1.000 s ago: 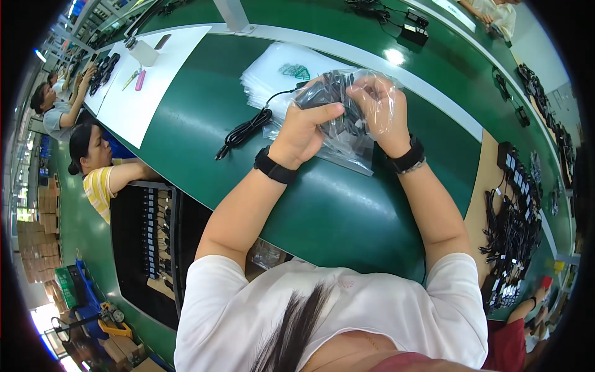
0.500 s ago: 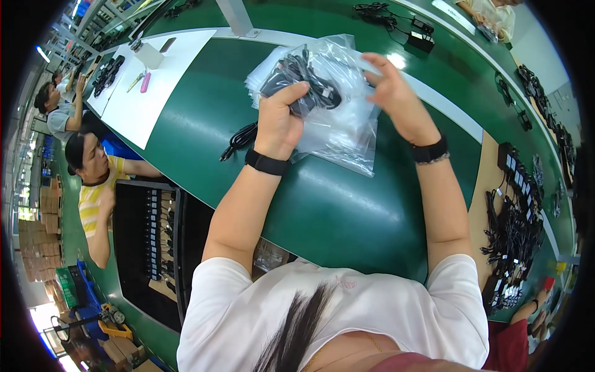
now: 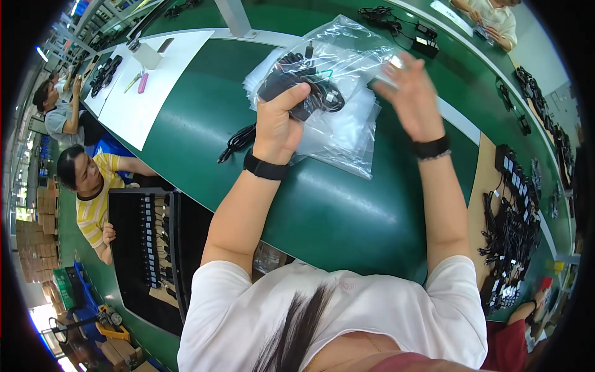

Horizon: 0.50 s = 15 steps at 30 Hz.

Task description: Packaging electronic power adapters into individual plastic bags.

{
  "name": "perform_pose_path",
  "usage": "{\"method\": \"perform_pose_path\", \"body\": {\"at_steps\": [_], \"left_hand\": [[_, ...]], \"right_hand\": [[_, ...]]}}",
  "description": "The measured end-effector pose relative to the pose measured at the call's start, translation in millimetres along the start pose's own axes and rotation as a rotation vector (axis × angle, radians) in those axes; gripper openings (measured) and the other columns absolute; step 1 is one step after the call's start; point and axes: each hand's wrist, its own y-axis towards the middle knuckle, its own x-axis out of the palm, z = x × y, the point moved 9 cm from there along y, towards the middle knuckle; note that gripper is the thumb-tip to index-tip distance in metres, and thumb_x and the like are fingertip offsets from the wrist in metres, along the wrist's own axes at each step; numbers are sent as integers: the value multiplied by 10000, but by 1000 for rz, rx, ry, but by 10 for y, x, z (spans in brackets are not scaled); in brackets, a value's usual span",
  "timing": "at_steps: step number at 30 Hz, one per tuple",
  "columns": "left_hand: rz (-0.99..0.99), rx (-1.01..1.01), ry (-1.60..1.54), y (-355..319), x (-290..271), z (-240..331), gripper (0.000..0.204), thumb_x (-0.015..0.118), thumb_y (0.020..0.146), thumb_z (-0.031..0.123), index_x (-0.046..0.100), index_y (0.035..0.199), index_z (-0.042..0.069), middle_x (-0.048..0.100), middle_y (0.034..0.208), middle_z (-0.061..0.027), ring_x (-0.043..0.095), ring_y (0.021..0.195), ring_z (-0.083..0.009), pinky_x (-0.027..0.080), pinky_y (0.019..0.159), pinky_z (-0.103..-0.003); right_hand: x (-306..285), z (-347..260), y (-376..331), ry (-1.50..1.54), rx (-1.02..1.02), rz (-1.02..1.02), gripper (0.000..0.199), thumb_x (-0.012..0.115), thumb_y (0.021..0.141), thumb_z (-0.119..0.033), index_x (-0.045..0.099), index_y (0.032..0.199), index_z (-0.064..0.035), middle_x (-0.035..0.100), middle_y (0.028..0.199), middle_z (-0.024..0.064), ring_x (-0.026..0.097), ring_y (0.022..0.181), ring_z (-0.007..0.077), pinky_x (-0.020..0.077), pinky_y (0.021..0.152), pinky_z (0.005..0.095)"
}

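My left hand [image 3: 280, 121] grips a black power adapter with its coiled cable [image 3: 302, 85], which sits partly inside a clear plastic bag [image 3: 347, 59]. My right hand [image 3: 409, 93] holds the bag's right edge, fingers pinched on the film. Both hands are raised above the green conveyor belt [image 3: 204, 118]. More clear bags [image 3: 347, 146] lie in a stack under the hands. A loose black cable [image 3: 238, 141] rests on the belt just left of my left wrist.
A white sheet [image 3: 145, 99] with small items covers the belt at far left. Black adapters [image 3: 390, 22] lie at the far side. A tray of black parts [image 3: 149, 248] stands at lower left beside a seated person in yellow [image 3: 93, 192]. Cables [image 3: 511, 223] pile at right.
Both hands have lifted the bag and adapter higher and farther from me. My right hand slid from the adapter to the bag's right edge, spreading the bag.
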Motion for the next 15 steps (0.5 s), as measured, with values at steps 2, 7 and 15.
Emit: {"method": "perform_pose_path", "body": {"at_steps": [2,7,15], "left_hand": [[-29,-9,-11,-22,36,-42,375,603,708,-91,533,1065,-1,596,945,-74,589,862,-184,481,805,-302],[-32,3,182,-93,-9,-252,625,673,670,-81,394,1223,-4,557,1059,-83,560,950,-185,450,859,-303],[-58,213,866,-48,223,39,643,761,667,140,448,1214,11,493,1175,-170,500,1046,-229,431,859,-300]], "right_hand": [[392,465,-256,-22,262,-364,673,483,826,-533,272,1350,-167,382,1322,121,403,1180,266,378,917,483],[832,568,-484,242,371,-297,509,534,881,-353,407,1271,-52,520,1181,70,501,1058,174,437,850,332],[709,-159,-425,-1114,-669,-121,187,570,860,-164,638,980,-39,642,837,52,575,743,70,462,634,231]]}}
